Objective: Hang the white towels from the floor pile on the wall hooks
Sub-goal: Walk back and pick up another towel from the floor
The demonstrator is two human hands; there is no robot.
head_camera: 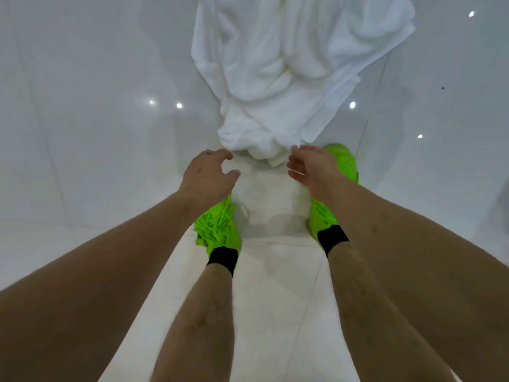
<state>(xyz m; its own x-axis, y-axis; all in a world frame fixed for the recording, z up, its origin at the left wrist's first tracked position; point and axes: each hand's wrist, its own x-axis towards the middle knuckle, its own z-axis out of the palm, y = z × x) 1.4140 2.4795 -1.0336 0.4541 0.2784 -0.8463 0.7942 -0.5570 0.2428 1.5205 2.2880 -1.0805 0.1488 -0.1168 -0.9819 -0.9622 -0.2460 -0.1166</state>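
Observation:
White towels (283,67) hang down the glossy white wall from above the frame's top edge, and their bunched lower end (256,144) is just beyond my hands. My left hand (209,175) hovers at the lower left of that end with loosely curled fingers and holds nothing. My right hand (311,166) is at the lower right with fingers nearly straight, its fingertips at the towel's edge. A blurred white mass (270,202) lies between my shoes; I cannot tell whether it is a towel pile or a reflection. No hook is in view.
My two neon green shoes (217,230) (327,216) stand close to the wall's foot on pale floor tiles (275,285). The shiny wall (96,106) shows bright light spots on both sides of the towels.

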